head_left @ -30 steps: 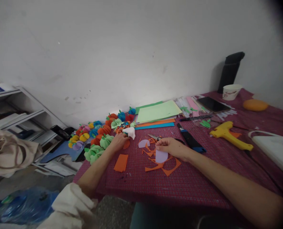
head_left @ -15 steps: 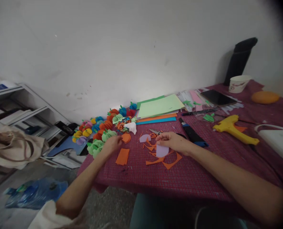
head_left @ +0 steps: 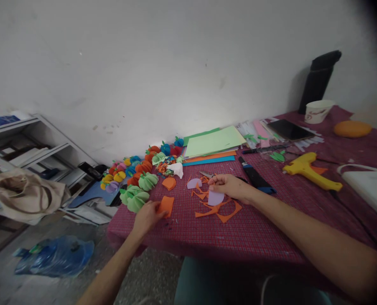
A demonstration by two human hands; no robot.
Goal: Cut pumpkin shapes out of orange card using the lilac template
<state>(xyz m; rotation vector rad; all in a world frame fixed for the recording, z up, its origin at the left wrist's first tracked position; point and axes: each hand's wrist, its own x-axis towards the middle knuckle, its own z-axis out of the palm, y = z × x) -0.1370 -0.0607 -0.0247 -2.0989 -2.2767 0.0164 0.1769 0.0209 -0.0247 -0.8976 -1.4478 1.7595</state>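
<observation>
Left hand (head_left: 147, 218): since the earlier frame, moving nearer, from the round orange cutouts (head_left: 169, 183) to the rectangular orange slips (head_left: 167, 206); it is touching their left side, but whether it is gripping them cannot be told.
Right hand (head_left: 225, 186): pinching a lilac paper cutout (head_left: 216, 198) just above the orange offcuts (head_left: 231, 214).
Risk: a hard pinch could be creasing the lilac; a one-sided push could be fanning the slips; a low sweep could be catching the scissors (head_left: 206, 174).
Slips and offcuts: overlapping on the worktop (head_left: 188, 237), not countable.
Lilac cutouts: two, one being held, one (head_left: 194, 183) lying flat.
Round cutouts: forming one pile.
Scissors: one pair, lying behind the right hand.
Yellow glue gun (head_left: 306, 170): one, lying at right.
Paper pumpkins (head_left: 148, 181): crowding the left side, too many overlapping to count.
Paper cup (head_left: 318, 112): one, standing far right.
</observation>
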